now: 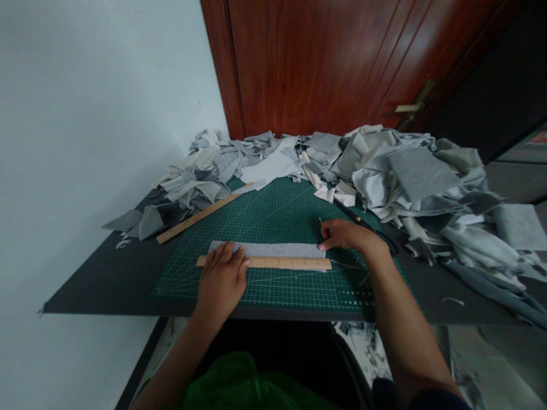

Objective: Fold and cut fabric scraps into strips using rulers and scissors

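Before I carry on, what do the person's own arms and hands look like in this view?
The left hand and right hand are bare, without gloves; no watch or bracelet shows. Both forearms are uncovered, and a dark sleeve shows on the right arm at the bottom edge.

My view is dim and softly blurred — faint sheen on the door (307, 68) at one o'clock, pale wall (72, 199) at nine, near-blackness towards two.
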Tool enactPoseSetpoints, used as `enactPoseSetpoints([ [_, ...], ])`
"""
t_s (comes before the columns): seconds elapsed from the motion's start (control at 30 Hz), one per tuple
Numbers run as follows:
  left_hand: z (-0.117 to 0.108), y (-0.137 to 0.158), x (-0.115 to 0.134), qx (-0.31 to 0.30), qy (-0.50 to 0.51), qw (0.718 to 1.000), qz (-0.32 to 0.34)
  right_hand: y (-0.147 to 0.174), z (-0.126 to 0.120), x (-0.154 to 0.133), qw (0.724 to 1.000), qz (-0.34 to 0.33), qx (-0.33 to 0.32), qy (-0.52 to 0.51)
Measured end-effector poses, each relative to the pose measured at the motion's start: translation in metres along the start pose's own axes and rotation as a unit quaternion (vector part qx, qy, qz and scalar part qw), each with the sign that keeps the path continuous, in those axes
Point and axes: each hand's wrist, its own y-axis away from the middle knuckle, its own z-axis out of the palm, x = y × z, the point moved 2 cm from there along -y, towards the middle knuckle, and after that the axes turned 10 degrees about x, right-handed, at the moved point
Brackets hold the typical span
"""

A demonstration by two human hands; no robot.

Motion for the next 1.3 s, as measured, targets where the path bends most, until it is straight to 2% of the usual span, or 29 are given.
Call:
enactPoseSetpoints([
  [0.07, -0.001, 0.000, 0.002, -0.002, -0.009, 1.000, 0.005, 0.001, 0.000, -0.005, 1.000, -0.008, -0.003, -0.011],
  [0.17, -0.007, -0.001, 0.004, 0.035, -0.009, 0.999, 0.003, 0.005, 0.000, -0.018, 0.998, -0.046, -0.008, -0.039],
  [0.27, -0.013, -0.003, 0.003, 0.066, 0.000, 0.998, -0.008, 0.009, 0.003, -0.029, 0.993, -0.086, -0.050, -0.065],
  [0.47, -0.016, -0.007, -0.009, 0.012, -0.001, 1.000, -0.018, 0.011, 0.005, -0.027, 0.992, -0.068, -0.086, -0.056],
  [0.6, -0.014, -0.007, -0.015, 0.010, 0.004, 1.000, 0.002, 0.010, 0.007, -0.026, 0.993, -0.063, -0.083, -0.053],
  [0.83, -0.013, -0.005, -0.014, 0.025, -0.002, 1.000, -0.006, 0.009, 0.007, -0.026, 0.991, -0.071, -0.092, -0.060],
  [0.93, -0.015, -0.004, -0.008, 0.058, -0.013, 0.998, 0.019, 0.013, 0.004, -0.031, 0.988, -0.097, -0.092, -0.077],
  [1.0, -0.015, -0.003, -0.001, 0.068, 0.004, 0.995, 0.066, 0.015, 0.003, -0.037, 0.988, -0.109, -0.069, -0.088],
  [1.13, -0.011, -0.006, 0.015, 0.020, 0.079, 0.985, 0.155, 0.016, 0.010, -0.057, 0.981, -0.152, -0.049, -0.109],
  [1.2, -0.009, -0.010, 0.021, -0.021, 0.120, 0.979, 0.161, 0.016, 0.016, -0.064, 0.979, -0.164, -0.057, -0.105],
  [1.3, -0.007, -0.015, 0.025, -0.052, 0.168, 0.975, 0.133, 0.016, 0.022, -0.069, 0.982, -0.163, -0.056, -0.080],
])
